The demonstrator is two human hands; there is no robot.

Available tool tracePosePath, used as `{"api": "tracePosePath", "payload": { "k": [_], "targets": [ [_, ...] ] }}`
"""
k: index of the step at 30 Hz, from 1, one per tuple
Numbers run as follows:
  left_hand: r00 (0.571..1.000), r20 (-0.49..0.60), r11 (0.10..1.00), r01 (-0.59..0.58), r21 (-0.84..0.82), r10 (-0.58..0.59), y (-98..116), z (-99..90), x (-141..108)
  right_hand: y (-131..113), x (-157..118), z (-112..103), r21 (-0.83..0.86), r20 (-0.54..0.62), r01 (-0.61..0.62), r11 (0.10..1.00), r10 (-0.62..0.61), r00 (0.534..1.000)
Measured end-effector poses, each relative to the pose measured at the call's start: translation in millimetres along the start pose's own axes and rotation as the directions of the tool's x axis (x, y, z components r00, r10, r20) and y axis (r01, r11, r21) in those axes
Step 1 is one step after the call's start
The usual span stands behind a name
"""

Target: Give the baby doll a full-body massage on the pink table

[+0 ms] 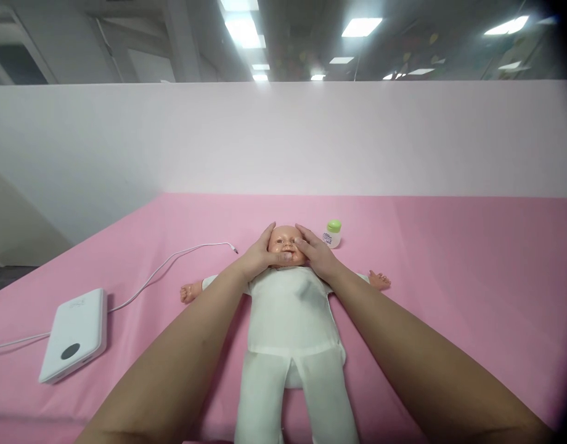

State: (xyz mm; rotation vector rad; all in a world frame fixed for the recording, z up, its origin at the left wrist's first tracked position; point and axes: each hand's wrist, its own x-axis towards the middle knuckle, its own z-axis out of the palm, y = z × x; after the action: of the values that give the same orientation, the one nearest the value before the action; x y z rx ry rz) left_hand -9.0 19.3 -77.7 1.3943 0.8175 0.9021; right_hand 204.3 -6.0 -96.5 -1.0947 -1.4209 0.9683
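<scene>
A baby doll (290,314) in white clothes lies on its back, arms stretched out to the sides, with its head at the far end. My left hand (260,253) cups the left side of the doll's head, its thumb laid across the chin below the mouth. On the other side, my right hand (318,251) is curved round the cheek, thumb resting on the face near the eye. Both hands hold the head between them. The fingers behind the head are partly hidden. Just beyond my right hand stands a small clear bottle (330,239) with a green cap.
Pink cloth (450,296) covers the table. At the left lies a white power bank (75,336) with a white cable (172,256) running toward the doll. A white partition (283,139) rises behind the table, with glass above it.
</scene>
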Motion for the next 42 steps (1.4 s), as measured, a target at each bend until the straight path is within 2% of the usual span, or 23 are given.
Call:
{"api": "tracePosePath", "payload": {
  "k": [5, 9, 13, 18, 23, 26, 29, 38, 42],
  "targets": [
    [1.0, 0.008, 0.984, -0.031, 0.173, 0.03, 11.5, -7.7, -5.8, -10.5, -6.7, -9.7, -0.123, 0.158, -0.022, 0.992, 0.041, 0.987],
    [0.99, -0.1, 0.947, -0.067, 0.315, 0.103, 16.1, -9.8, -7.0, -12.0, -5.5, -12.6, -0.107, 0.221, -0.04, 0.993, 0.063, 0.973],
    [0.971, -0.175, 0.904, -0.078, 0.42, 0.165, 10.7, -10.1, -3.1, -4.1, -2.6, -9.1, -0.105, 0.106, -0.069, 0.992, 0.081, 0.991],
    [0.97, -0.141, 0.868, -0.108, 0.485, 0.199, 4.2, -8.2, -0.6, 1.5, -0.4, -4.3, -0.088, -0.024, -0.065, 0.994, 0.063, 0.998],
    [0.965, -0.165, 0.845, -0.091, 0.527, 0.206, 5.5, 1.8, -3.2, -0.3, 1.6, -0.7, -0.103, -0.033, -0.011, 0.995, 0.007, 0.999],
    [0.955, -0.158, 0.799, -0.114, 0.591, 0.252, 6.6, 9.1, -4.1, -1.7, 0.5, 2.4, -0.155, -0.048, -0.007, 0.988, 0.0, 0.999],
    [0.931, -0.204, 0.768, -0.111, 0.631, 0.302, 4.9, 14.5, -3.5, -3.7, -2.4, 4.4, -0.223, -0.087, -0.016, 0.975, -0.004, 0.996],
    [0.936, -0.195, 0.827, -0.144, 0.544, 0.292, -3.1, 12.9, -1.3, -7.4, -6.5, 6.4, -0.251, -0.119, -0.027, 0.968, -0.003, 0.993],
    [0.939, -0.211, 0.797, -0.095, 0.597, 0.27, -3.2, 13.1, -0.8, -8.2, -6.9, 6.9, -0.275, -0.12, -0.008, 0.961, -0.026, 0.992]
  ]
}}
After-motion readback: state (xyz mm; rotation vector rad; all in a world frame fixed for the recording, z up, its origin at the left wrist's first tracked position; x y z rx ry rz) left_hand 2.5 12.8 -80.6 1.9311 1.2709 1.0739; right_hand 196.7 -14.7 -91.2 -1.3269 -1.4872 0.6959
